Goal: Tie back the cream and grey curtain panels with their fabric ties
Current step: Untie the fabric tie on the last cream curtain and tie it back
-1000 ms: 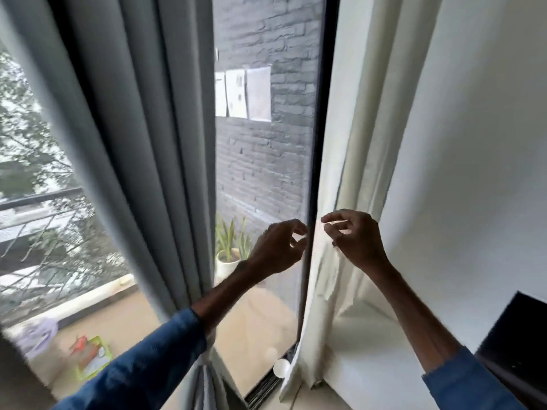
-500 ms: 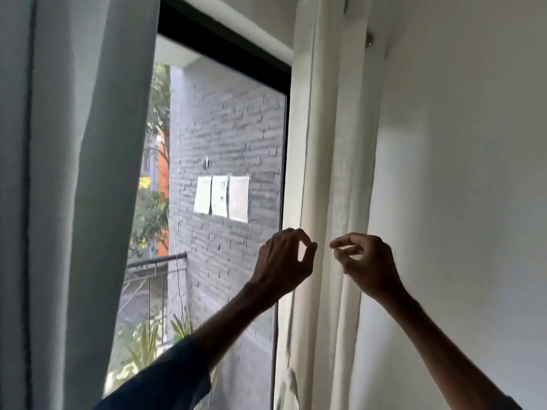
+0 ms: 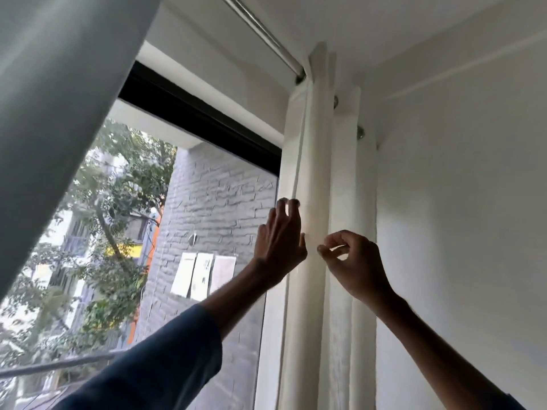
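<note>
Room: window corner, white wall (image 3: pixel 458 202) at right, brick wall (image 3: pixel 219 196) and trees outside.
Cream curtain (image 3: pixel 313 161): bunched in upright folds between glass and white wall, hung from rod (image 3: pixel 263 34).
Grey curtain (image 3: pixel 59 99): upper left, well apart.
Left hand (image 3: pixel 279 241): fingers straight, tips touching cream edge.
Right hand (image 3: pixel 352 261): thumb and forefinger pinched before a fold — cloth caught or not, cannot tell.
Handling: probably soft, light, slack — gather the whole bunch mid-height.
Tie: none visible.
Obstacle: white wall crowds the bunch's right side.
</note>
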